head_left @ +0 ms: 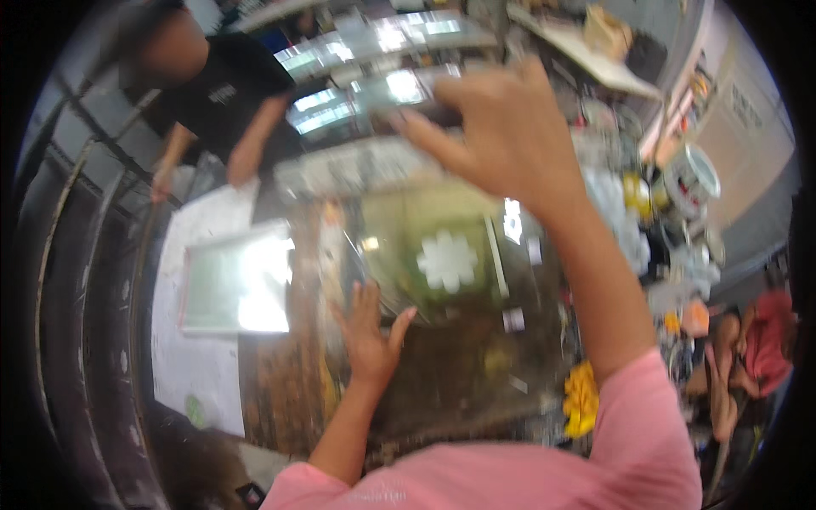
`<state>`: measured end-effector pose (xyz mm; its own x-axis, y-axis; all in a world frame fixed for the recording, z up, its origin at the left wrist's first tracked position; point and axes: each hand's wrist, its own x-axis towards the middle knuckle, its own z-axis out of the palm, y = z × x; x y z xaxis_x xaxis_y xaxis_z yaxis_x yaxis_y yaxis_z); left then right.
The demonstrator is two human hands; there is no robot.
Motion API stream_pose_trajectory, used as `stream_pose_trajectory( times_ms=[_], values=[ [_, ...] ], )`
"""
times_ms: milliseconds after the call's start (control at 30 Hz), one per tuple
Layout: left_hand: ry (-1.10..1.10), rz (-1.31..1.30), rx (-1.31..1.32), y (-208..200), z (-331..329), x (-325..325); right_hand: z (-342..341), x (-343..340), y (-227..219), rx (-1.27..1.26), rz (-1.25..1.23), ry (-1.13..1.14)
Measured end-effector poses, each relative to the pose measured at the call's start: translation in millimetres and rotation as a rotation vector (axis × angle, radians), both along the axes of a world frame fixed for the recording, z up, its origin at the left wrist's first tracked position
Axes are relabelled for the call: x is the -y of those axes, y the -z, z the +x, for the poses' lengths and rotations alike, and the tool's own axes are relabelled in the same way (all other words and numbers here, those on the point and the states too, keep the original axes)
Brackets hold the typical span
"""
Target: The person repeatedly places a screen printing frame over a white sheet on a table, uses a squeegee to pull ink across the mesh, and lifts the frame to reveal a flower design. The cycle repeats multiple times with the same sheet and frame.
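My left hand (367, 336) lies low over the dark worktable (459, 399), fingers spread, next to the near left edge of a clear, shiny sheet that looks like glass (399, 221). Whether it touches the sheet I cannot tell. On or under the sheet shows a white, flower-like cutout shape (448, 262) on a greenish patch, with a thin white strip (495, 255) to its right. My right hand (501, 127) is raised above the far side, thumb stretched left and fingers bent. Motion smears it; a dark blur between thumb and fingers cannot be made out.
A glass panel (225, 285) lies on white paper (191, 365) at left. Beyond it stands a person in a black shirt (229, 93). Yellow cloth or gloves (580, 399) sit at the right edge, near clutter and a person in red (765, 340). Metal rails (85, 280) run along the left.
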<state>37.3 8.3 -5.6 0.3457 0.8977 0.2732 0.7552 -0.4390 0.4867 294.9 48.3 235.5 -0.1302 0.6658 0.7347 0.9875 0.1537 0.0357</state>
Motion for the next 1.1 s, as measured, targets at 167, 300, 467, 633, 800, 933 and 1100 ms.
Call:
stream_pose_trajectory(
  times_ms=[167, 300, 467, 633, 800, 933, 1100],
  values=[
    [-0.074, 0.071, 0.432, -46.2, 14.1, -47.4, 1.6, -5.0, -9.4, -0.029, 0.006, -0.014],
    [-0.214, 0.209, 0.411, -39.6, -48.1, -74.7, 2.7, -0.1, 6.5, -0.016, 0.070, -0.022],
    [-0.332, 0.242, 0.378, -10.9, -161.9, -141.5, -1.0, 5.6, 17.9, 0.007, 0.115, -0.040],
    [-0.392, 0.188, 0.331, 6.6, -228.6, -201.2, -11.5, 16.4, 9.6, 0.015, 0.069, 0.000],
    [-0.576, 0.146, -0.411, 42.6, -247.2, -158.4, -15.0, 20.8, 11.8, 0.027, -0.008, 0.060],
    [-0.348, 0.162, -0.375, 68.9, -254.8, -102.0, -13.0, 11.9, 10.8, 0.033, 0.105, 0.039],
    [-0.357, 0.216, -0.447, 69.7, -236.8, -85.2, -10.0, 5.9, -4.5, -0.114, -0.075, -0.021]
  ],
)
